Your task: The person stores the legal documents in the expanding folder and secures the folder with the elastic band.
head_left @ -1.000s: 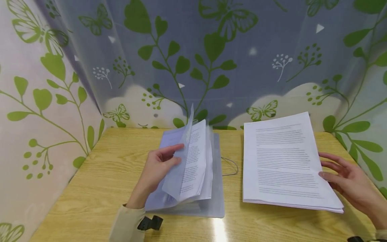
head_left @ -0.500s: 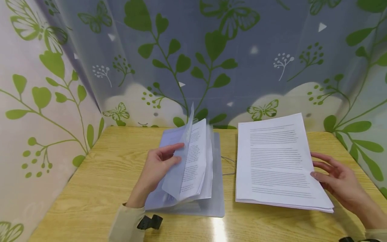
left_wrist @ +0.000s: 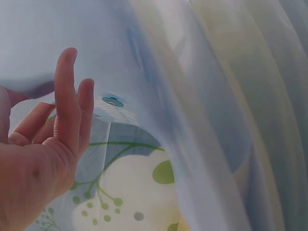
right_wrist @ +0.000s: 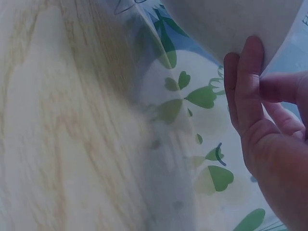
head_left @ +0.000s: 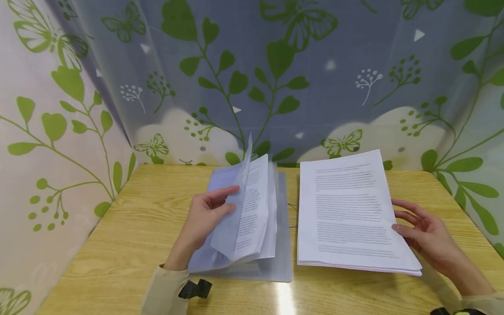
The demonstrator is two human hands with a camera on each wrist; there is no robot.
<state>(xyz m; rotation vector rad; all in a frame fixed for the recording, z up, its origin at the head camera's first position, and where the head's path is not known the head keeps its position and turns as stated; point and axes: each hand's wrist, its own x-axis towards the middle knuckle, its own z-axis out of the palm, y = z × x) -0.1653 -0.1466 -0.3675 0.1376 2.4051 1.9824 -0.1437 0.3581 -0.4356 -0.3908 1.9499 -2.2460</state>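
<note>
A translucent bluish-grey plastic document folder lies spread on the table left of centre, its inner leaves standing up in a fan. Among them are printed sheets. My left hand pinches a raised plastic leaf between thumb and fingers. In the left wrist view the curved leaves fill the right side. My right hand grips the right edge of a stack of printed paper, tilted just right of the folder. The right wrist view shows fingers under the stack's white underside.
The wooden table extends on both sides. A thin elastic cord sticks out from the folder's right edge, partly hidden by the paper stack. A leaf-and-butterfly patterned curtain closes off the back and sides.
My right hand has moved left with the paper stack, bringing it close to the folder and over part of the cord. My left hand and the raised leaf have stayed in place.
</note>
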